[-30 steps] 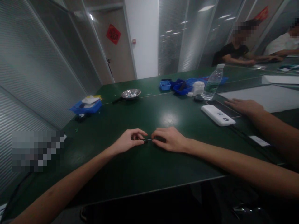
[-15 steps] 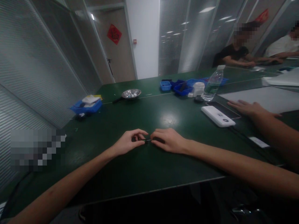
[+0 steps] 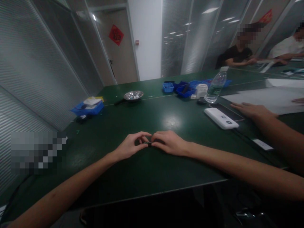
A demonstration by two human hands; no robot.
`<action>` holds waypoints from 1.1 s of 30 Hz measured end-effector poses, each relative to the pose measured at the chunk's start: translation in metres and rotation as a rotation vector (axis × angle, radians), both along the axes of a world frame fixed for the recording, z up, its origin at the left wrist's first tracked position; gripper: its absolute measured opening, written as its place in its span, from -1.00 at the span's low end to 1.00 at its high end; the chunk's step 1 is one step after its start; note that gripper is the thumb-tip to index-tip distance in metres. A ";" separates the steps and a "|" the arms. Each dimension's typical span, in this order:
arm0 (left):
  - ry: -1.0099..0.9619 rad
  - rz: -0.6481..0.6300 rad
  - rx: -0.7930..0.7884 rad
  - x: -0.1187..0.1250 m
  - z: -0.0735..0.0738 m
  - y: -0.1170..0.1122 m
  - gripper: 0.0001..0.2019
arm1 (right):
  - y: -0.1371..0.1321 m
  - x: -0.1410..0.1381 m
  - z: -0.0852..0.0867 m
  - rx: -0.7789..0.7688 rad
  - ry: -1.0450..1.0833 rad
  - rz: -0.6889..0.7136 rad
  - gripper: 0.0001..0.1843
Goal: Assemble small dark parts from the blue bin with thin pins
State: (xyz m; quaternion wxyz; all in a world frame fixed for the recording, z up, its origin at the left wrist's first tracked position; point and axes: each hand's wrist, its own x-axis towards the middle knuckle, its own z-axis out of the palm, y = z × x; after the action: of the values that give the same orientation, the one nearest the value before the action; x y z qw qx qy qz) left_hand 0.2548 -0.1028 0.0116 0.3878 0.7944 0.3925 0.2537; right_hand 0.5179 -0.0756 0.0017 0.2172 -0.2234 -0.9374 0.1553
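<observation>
Over the green tabletop (image 3: 133, 177), my left hand (image 3: 130, 144) and my right hand (image 3: 169, 143) meet with fingertips almost touching. Between them is a small thin object (image 3: 148, 142), dark with a pale, metal-looking part; its kind is too small to make out. The left thumb and curled fingers close on its left end, while the left index finger arches above. My right thumb and fingers pinch its right end, and their tips hide that end.
A white power bank (image 3: 221, 118), a phone (image 3: 226, 111) and a water bottle (image 3: 216, 85) stand to the right, near another person's arm (image 3: 261, 114). Further back are a metal pan (image 3: 133, 95), blue trays (image 3: 186, 91) and a filled blue basket (image 3: 87, 109).
My right hand has shifted slightly left, narrowing the gap between my fingertips. On the right, the neighbouring person's paper has moved and a second hand shows at the edge.
</observation>
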 end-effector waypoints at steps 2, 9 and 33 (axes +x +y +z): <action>0.002 -0.015 -0.039 0.001 0.002 0.001 -0.57 | 0.000 0.000 0.000 0.032 -0.008 0.003 -0.75; 0.060 -0.010 0.054 0.004 0.002 -0.002 -0.55 | -0.001 -0.004 0.000 0.044 -0.014 0.004 -0.74; 0.421 0.205 0.444 -0.082 -0.011 0.055 -0.65 | 0.001 0.002 0.006 -0.037 -0.016 -0.279 -0.79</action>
State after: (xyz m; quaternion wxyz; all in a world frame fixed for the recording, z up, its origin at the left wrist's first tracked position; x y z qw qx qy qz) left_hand 0.1730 -0.0476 0.0005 0.0877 0.8511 0.4770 0.2011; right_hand 0.5199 -0.0747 0.0072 0.2252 -0.3568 -0.8959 0.1391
